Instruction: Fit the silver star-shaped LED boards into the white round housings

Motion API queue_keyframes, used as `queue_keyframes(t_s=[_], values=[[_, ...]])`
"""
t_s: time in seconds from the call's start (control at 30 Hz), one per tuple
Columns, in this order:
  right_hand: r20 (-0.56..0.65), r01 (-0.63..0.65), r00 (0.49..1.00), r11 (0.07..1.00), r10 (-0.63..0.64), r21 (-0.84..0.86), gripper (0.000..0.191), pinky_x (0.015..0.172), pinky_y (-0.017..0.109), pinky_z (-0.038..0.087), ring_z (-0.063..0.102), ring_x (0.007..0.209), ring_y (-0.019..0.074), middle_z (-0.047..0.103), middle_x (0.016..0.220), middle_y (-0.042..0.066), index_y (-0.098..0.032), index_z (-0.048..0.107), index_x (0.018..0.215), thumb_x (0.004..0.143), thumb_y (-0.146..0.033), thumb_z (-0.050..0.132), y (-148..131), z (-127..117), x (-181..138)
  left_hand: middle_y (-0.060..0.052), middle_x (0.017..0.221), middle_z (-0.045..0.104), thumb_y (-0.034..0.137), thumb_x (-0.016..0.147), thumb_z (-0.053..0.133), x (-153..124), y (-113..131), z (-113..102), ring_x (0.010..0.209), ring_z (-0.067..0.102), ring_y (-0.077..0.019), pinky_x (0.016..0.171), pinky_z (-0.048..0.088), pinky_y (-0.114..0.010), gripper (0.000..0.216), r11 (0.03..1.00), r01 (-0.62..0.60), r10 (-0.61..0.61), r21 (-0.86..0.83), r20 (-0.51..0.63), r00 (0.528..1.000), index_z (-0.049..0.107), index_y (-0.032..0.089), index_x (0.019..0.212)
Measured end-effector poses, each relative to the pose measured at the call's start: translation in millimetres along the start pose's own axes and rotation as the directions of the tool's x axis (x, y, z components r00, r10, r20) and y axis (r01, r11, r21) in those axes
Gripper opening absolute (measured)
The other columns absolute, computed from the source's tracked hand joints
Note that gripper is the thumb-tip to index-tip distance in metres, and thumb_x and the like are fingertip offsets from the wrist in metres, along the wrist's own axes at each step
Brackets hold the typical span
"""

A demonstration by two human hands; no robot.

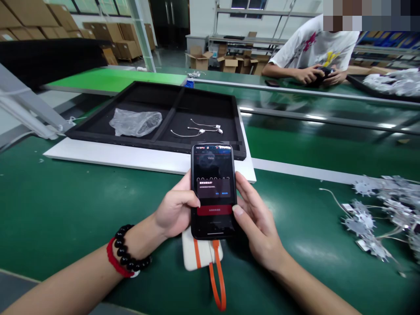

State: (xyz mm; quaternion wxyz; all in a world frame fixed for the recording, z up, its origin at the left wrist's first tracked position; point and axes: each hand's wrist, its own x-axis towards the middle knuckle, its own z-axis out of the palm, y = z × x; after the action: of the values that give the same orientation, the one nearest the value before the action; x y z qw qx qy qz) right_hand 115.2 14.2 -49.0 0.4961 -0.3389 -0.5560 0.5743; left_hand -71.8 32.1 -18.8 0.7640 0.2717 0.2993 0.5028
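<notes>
Glossy black phone (213, 190), just before the matte black tray (131, 142).
Left hand (175, 208) and right hand (257, 223) clasp its slim edges; a smooth white power bank (197, 258), orange cable (218, 280) looped, sits underneath.

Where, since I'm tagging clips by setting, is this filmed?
Likely a factory assembly line: a long green belt, stacked cardboard boxes, and heaps of small wired parts beside the held phone.

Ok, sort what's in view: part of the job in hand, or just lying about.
In hand: phone, held by left hand and right hand; white power bank beneath it; orange cable.
Lying about: black tray, plastic bag, white wires, silvery parts pile.
</notes>
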Motion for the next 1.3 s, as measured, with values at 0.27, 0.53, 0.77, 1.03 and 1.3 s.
queue_keyframes(t_s=[0.27,0.53,0.77,1.03,1.3], values=[[-0.296,-0.145,0.949,0.985,0.113,-0.089,0.053,0.067,0.034,0.064,0.072,0.073,0.0162,0.066,0.129,0.013,-0.022,0.061,0.129,0.084,-0.045,0.076,-10.4,9.6,22.2,-0.003,0.109,0.076,0.004,0.051,0.065,0.4,0.8,3.1,0.106,0.066,-0.0262,0.088,0.053,-0.033,0.083,1.000,0.015,-0.015,0.014,0.009,1.000,0.058,0.021,0.132],[-0.275,-0.104,0.958,0.994,0.088,-0.044,0.045,0.064,0.030,0.063,0.072,0.076,0.0163,0.071,0.122,0.011,-0.021,0.062,0.126,0.086,-0.040,0.073,-13.8,7.3,20.4,-0.003,0.111,0.076,0.006,0.049,0.066,0.6,0.0,2.1,0.104,0.066,-0.0229,0.087,0.052,-0.032,0.075,0.999,0.015,-0.014,0.035,-0.016,1.000,0.063,0.022,0.121],[-0.197,-0.001,0.980,0.996,-0.017,-0.088,0.038,0.063,0.028,0.061,0.071,0.072,0.0129,0.069,0.131,0.008,-0.028,0.062,0.131,0.094,-0.036,0.067,-5.9,1.0,14.6,-0.002,0.110,0.076,0.006,0.047,0.064,-0.1,-0.1,1.7,0.107,0.065,-0.0226,0.089,0.051,-0.032,0.077,0.999,0.014,-0.013,0.039,-0.032,0.999,0.065,0.023,0.122],[-0.066,0.072,0.994,0.980,-0.085,-0.187,0.035,0.079,0.030,0.063,0.074,0.090,0.0155,0.061,0.147,0.006,-0.035,0.062,0.136,0.102,-0.038,0.060,-2.0,-7.3,8.3,-0.001,0.105,0.076,0.006,0.048,0.064,0.5,-0.1,1.7,0.099,0.068,-0.0224,0.082,0.052,-0.031,0.079,0.999,0.035,-0.035,0.026,-0.008,0.999,0.063,0.023,0.125],[-0.055,0.053,0.997,0.984,-0.063,-0.171,0.035,0.076,0.033,0.062,0.071,0.109,0.0221,0.051,0.156,0.003,-0.041,0.062,0.133,0.099,-0.037,0.065,1.0,-4.8,7.0,0.000,0.107,0.076,0.005,0.047,0.064,0.9,1.0,4.3,0.107,0.066,-0.0246,0.088,0.051,-0.034,0.076,0.999,0.031,-0.030,0.009,-0.026,0.999,0.062,0.023,0.120]])
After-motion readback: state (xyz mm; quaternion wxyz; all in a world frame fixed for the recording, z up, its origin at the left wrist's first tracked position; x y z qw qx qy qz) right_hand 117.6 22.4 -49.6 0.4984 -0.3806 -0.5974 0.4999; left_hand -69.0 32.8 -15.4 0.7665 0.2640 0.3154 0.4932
